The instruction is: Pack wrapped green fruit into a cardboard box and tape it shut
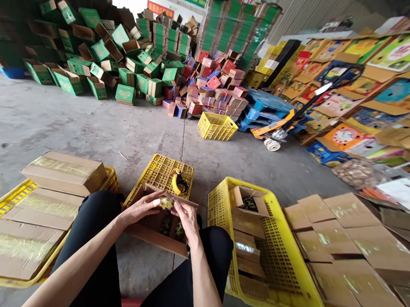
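Down at floor level, on the far left, a yellow crate carries taped cardboard boxes, their tape shining. Next comes the person, seated with knees apart, and the left hand curls its fingers over the near flap of an open carton that rests between the knees, against an upturned yellow crate. Both hands meet at a small yellowish object at the carton's rim (too small to name): the left hand's fingertips touch it and the right hand pinches it from the other side. A tape dispenser sits on the upturned crate just beyond the hands. To the right, another yellow crate holds a few small open boxes, and further right lie more sealed boxes on the concrete floor.
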A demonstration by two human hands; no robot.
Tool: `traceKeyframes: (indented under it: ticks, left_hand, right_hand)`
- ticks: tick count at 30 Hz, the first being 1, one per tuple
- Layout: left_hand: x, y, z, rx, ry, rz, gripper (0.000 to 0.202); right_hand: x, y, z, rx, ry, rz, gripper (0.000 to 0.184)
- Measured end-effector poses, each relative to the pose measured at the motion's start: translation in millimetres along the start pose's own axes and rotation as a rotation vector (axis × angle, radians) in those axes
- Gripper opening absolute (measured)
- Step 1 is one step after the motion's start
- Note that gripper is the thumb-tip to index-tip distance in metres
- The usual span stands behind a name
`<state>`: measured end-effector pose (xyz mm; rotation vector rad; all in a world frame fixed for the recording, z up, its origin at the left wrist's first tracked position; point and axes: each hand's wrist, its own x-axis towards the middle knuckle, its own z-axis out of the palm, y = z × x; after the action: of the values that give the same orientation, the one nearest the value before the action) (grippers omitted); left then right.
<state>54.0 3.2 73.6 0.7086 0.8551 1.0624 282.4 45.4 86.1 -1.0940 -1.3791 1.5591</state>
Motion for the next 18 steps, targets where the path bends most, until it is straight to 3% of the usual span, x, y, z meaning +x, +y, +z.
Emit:
traceKeyframes:
  ticks: [6, 13, 18]
  left_hand:
    - [2.9, 1.5, 2.4, 0.136, -0.035, 0.043, 0.058]
    - [7.6, -4.2, -3.5, 0.117, 0.083, 0.095, 0.049]
    - [9.0, -5.4, -4.8, 0.132, 0.101, 0.125, 0.050]
  right_hand:
    - [-3.2, -3.9, 3.4, 0.021, 0.055, -0.004, 0.059]
    - [-0.4, -3.8, 4.5, -0.164, 0.121, 0.020, 0.069]
    - [-1.1, -5.8, 0.4, -0.158, 0.078, -0.040, 0.053]
